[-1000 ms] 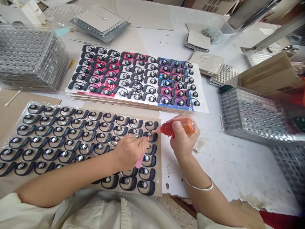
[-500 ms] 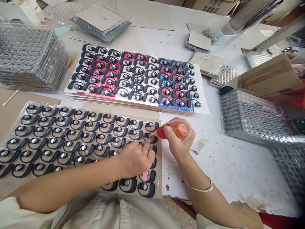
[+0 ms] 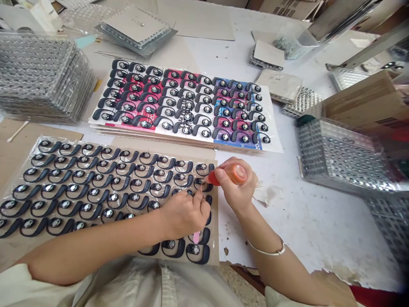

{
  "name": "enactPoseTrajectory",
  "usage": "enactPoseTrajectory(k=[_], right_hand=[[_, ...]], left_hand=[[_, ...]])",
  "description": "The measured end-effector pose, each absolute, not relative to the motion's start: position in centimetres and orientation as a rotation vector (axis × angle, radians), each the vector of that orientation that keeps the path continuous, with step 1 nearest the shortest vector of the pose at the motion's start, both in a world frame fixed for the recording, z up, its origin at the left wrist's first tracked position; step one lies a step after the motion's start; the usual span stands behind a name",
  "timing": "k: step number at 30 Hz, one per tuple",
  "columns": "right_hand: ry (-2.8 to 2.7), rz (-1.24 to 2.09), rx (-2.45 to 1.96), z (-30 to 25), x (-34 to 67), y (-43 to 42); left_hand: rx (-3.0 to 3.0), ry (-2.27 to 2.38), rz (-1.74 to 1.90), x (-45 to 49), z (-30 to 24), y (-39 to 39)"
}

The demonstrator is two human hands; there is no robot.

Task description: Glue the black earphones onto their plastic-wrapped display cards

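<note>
My right hand (image 3: 236,187) is closed around a small orange-red squeeze bottle (image 3: 231,174), its nozzle touching a black ear-hook part (image 3: 204,184) at the right edge of the near cardboard sheet (image 3: 105,192). My left hand (image 3: 185,213) rests on that sheet beside the nozzle, fingers pinched around a thin pink tool (image 3: 196,237) and a fingertip pressing near the same part. Rows of black ear-hook parts under clear film cover the sheet.
A second sheet of ear-hook parts (image 3: 185,104) on pink, white and blue card lies behind. Stacked clear blister trays (image 3: 41,81) stand at the far left, more trays (image 3: 341,155) at right. Cardboard pieces and boxes crowd the back. A cotton swab (image 3: 17,131) lies left.
My left hand slid a little right and down along the sheet's right columns. The bottle has tipped so its base faces the camera, and the nozzle has stayed at the sheet's right edge.
</note>
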State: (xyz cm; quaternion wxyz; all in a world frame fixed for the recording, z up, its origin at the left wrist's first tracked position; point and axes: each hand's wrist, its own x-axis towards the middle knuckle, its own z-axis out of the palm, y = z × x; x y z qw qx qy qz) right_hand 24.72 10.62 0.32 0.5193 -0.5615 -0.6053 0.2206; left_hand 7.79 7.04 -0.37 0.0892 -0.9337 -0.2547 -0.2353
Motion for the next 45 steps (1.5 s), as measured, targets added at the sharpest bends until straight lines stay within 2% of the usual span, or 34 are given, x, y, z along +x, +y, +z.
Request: enactPoseTrajectory(k=[20, 45], right_hand=[[-1.375, 0.548, -1.392, -0.66, 24.98, 10.82], [-1.506, 0.386, -1.260, 0.10, 24.67, 10.72]], left_hand=[[-2.753, -0.748, -0.684, 7.72, -0.70, 7.06], [-2.770, -0.760, -0.688, 7.40, -0.89, 7.08]])
